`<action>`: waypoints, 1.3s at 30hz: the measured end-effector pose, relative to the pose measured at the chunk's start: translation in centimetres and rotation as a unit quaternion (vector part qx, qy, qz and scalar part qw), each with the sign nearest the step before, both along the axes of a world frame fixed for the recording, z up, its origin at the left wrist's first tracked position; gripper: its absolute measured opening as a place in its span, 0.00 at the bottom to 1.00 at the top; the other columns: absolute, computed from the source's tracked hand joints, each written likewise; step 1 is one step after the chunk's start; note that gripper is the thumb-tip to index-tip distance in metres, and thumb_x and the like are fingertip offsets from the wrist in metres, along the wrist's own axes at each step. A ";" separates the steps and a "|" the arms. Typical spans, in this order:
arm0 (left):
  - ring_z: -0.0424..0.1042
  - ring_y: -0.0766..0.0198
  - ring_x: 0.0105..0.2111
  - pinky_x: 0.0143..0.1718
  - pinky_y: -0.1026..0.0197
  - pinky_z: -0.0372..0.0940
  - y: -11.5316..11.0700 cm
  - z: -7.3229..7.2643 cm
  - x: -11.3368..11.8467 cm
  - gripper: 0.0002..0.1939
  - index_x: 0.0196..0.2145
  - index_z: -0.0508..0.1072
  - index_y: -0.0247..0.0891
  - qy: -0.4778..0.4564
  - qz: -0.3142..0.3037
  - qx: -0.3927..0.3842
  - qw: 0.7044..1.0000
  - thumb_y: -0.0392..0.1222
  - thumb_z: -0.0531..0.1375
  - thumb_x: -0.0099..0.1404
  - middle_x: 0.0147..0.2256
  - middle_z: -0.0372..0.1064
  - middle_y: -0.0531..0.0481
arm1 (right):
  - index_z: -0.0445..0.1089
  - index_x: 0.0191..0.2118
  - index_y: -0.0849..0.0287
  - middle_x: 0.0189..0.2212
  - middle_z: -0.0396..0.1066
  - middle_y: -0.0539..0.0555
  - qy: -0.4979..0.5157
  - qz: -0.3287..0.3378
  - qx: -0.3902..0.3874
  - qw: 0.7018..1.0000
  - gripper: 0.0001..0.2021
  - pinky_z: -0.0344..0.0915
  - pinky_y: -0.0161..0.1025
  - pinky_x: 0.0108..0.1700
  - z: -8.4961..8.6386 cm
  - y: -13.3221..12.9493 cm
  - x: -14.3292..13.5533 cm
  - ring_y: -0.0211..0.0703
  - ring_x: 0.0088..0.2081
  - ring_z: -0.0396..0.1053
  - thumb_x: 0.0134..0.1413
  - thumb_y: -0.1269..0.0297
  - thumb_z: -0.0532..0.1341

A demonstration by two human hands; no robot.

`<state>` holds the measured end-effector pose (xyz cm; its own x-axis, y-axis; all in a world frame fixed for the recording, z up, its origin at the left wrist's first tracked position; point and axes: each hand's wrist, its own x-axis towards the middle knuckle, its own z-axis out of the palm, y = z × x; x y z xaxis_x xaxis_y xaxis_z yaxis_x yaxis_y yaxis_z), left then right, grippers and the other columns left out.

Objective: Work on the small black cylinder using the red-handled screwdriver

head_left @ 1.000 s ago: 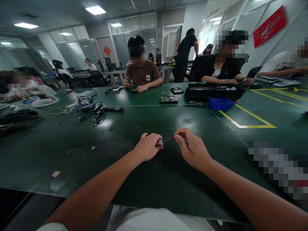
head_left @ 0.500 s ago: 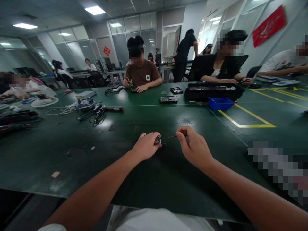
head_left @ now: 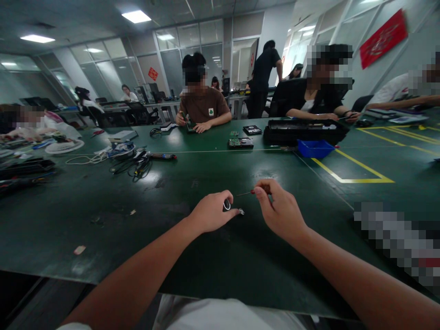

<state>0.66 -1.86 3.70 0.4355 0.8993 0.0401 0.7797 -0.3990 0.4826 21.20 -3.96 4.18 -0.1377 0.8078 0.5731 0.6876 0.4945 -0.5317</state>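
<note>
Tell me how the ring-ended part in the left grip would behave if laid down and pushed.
The ring-ended part would probably roll, since its visible end is round. It looks dark and hollow inside the rim, so it may be light for its size. The left grip covers most of it, leaving stiffness uncertain.

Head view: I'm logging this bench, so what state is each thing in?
Left hand, closed around cylinder
Right hand, closed on screwdriver
Cylinder, held, round end uncovered
Screwdriver, held, tip apart from cylinder
Small part, at left hand's thumb; contact unclear
Cables, loosely tangled
Nearer drive, lying flat, circuit board showing
Blue bin, upright
</note>
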 end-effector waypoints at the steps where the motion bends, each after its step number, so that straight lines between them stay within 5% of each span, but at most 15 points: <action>1: 0.73 0.58 0.37 0.34 0.58 0.63 -0.1 -0.1 0.2 0.14 0.40 0.71 0.43 0.005 -0.006 0.001 1.000 0.54 0.63 0.63 0.38 0.73 0.52 | 0.66 0.41 0.57 0.32 0.72 0.54 0.000 -0.001 0.000 1.000 0.09 0.64 0.40 0.33 0.0 0.0 0.0 0.44 0.31 0.71 0.68 0.60 0.52; 10: 0.72 0.52 0.45 0.41 0.54 0.68 -0.3 -2.1 1.9 0.16 0.53 0.72 0.48 0.115 -0.054 0.062 0.990 0.48 0.55 0.70 0.46 0.70 0.46 | 0.65 0.41 0.57 0.32 0.73 0.55 0.005 0.000 -0.001 1.000 0.08 0.65 0.41 0.35 0.0 0.0 -0.1 0.45 0.33 0.72 0.68 0.60 0.52; 26: 0.73 0.52 0.42 0.37 0.54 0.70 -0.1 -2.1 2.1 0.14 0.47 0.77 0.45 0.144 -0.053 0.072 0.986 0.49 0.55 0.70 0.43 0.71 0.46 | 0.65 0.41 0.57 0.31 0.72 0.53 -0.004 0.018 -0.026 0.999 0.09 0.64 0.41 0.34 0.0 0.0 -0.1 0.45 0.31 0.72 0.68 0.60 0.50; 32: 0.73 0.53 0.44 0.41 0.55 0.69 -0.1 -1.9 1.8 0.18 0.54 0.73 0.42 0.101 -0.045 0.067 0.992 0.45 0.55 0.70 0.45 0.72 0.45 | 0.65 0.41 0.57 0.31 0.72 0.53 -0.002 0.019 -0.028 0.999 0.09 0.63 0.40 0.33 0.1 -0.1 -0.1 0.44 0.31 0.72 0.68 0.60 0.51; 39: 0.72 0.59 0.39 0.41 0.58 0.64 1.6 -1.2 -0.5 0.14 0.40 0.79 0.41 -0.114 -0.019 0.008 0.993 0.49 0.56 0.69 0.39 0.75 0.48 | 0.65 0.41 0.57 0.30 0.71 0.52 0.000 0.017 -0.027 0.999 0.09 0.62 0.39 0.33 0.2 -0.1 0.0 0.43 0.31 0.71 0.68 0.61 0.51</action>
